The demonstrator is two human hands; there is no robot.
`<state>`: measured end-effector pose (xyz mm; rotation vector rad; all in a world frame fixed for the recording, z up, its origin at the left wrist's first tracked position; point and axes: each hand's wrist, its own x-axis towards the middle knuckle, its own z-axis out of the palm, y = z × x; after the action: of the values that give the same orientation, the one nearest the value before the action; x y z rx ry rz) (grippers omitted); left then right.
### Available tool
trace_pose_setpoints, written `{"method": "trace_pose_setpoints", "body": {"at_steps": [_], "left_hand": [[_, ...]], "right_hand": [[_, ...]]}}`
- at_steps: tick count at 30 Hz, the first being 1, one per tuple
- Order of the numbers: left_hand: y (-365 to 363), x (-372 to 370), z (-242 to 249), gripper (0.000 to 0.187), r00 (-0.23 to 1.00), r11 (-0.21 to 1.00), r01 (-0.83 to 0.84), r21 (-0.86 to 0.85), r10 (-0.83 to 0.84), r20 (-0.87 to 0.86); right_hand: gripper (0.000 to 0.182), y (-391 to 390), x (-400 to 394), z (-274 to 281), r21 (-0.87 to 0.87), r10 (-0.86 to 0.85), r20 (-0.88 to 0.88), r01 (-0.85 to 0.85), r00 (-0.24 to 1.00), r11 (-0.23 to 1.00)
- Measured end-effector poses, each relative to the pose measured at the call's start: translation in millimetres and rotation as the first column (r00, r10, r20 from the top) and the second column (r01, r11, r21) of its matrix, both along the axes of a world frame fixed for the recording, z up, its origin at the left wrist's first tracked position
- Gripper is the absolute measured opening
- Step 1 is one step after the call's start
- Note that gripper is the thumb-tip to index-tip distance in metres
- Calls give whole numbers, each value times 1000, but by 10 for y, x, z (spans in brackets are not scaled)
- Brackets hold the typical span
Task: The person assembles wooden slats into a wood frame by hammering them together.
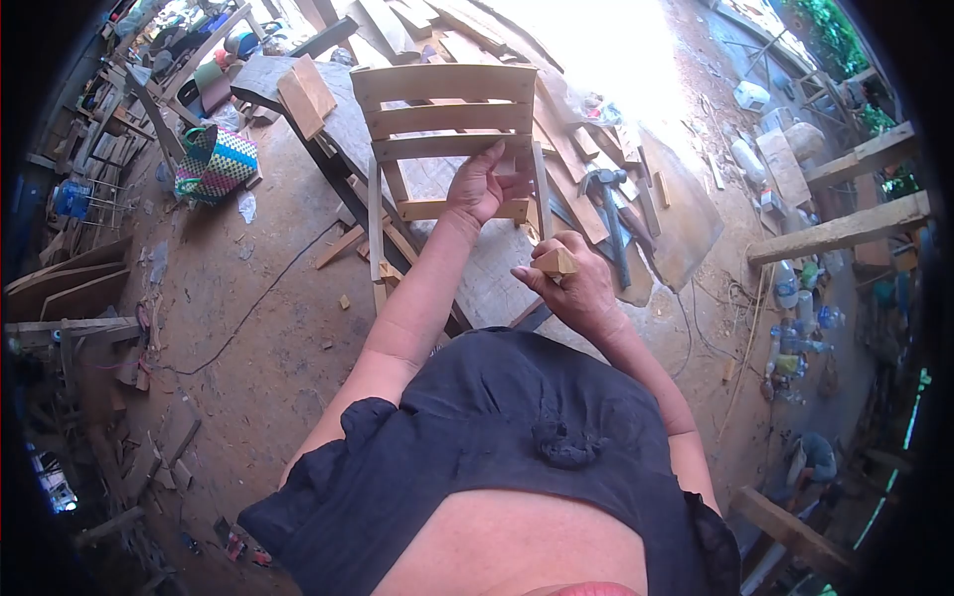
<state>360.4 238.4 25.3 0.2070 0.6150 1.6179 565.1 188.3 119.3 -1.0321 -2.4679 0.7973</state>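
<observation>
A small wooden chair frame (452, 119) with several horizontal back slats stands in front of me. My left hand (479, 189) reaches into the gap beneath the third slat. Its thumb is raised against that slat and its fingers stretch toward the right upright, apart from one another. Below and to the right, my right hand (581, 288) is closed round a wooden bar (556, 262), whose cut end faces me. Whether the bar is joined to the chair is hidden by the hand. A hammer (612, 223) lies just beyond my right hand.
A worktable (266, 77) holds a wooden block (306, 94) and loose boards (571, 179). A woven bag (217, 164) sits on the left floor. A cable (268, 308) crosses the ground. Timber beams (845, 226) and plastic bottles (785, 283) are on the right.
</observation>
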Motion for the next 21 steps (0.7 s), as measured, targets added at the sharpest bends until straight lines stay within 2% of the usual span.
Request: {"method": "trace_pose_setpoints", "body": {"at_steps": [2, 6, 8, 9, 11, 17, 21], "left_hand": [[54, -16, -43, 39, 1000, 1000, -7, -13, 7, -6], [255, -100, -99, 38, 999, 999, 25, -42, -27, -34], [380, -154, -115, 38, 999, 994, 26, -105, -30, -40], [436, -177, -124, 39, 998, 985, 26, -170, -34, -46], [521, -212, -119, 40, 997, 983, 27, -183, -40, -68], [740, -286, -221, 44, 1000, 939, 16, -343, -24, -17], [857, -301, -273, 45, 998, 919, 14, -393, -36, -49]], "right_hand": [[36, 12, -12, -55, 73, 18, -45, -15, 999, 997], [38, 226, -13, -277, 28, 47, -125, -44, 991, 999], [33, 345, -43, -368, -362, -75, -340, -57, 937, 930], [33, 406, -46, -390, -360, -75, -339, -56, 938, 931], [32, 514, -88, -337, -571, -180, -478, -148, 860, 808], [36, 819, -155, -302, -571, -166, -390, -96, 906, 815], [39, 937, -232, -273, -554, -152, -303, -44, 941, 832]]}}
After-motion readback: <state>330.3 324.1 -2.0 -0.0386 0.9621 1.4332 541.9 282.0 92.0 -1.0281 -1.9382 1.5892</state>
